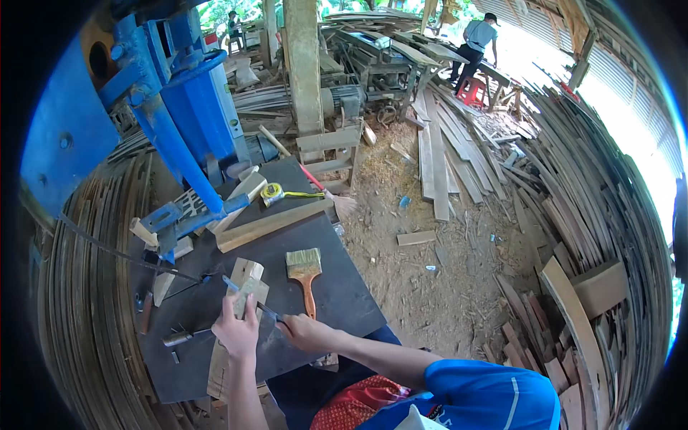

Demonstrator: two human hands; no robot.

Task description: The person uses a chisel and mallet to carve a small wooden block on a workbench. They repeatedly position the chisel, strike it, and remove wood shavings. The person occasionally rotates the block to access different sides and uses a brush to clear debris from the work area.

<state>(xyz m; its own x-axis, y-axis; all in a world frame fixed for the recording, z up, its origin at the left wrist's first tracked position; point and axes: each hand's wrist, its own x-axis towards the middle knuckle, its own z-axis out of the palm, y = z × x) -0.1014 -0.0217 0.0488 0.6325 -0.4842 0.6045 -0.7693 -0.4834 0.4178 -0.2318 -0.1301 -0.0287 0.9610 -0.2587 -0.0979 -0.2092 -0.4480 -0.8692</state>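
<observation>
On the dark worktable (344, 294) lies a long piece of wood (218, 369) with a smaller wooden block (255, 294) on its upper part. My left hand (236, 326) grips at the block, thumb and forefinger up beside a slim metal tool (267, 310); which it presses is hard to tell. My right hand (304, 331) is closed on the near end of that tool, which slants across the block. A wide brush (303, 266) with a wooden handle lies to the right. Metal fittings (179, 338) are left of my left hand.
A blue machine (193, 115) overhangs the table's back left. A yellow tape measure (272, 193), offcuts (272, 226) and a red-handled brush (337, 202) are behind. Boards (588, 215) line both sides. A concrete post (304, 79) stands ahead; two people (476, 39) are in the distance.
</observation>
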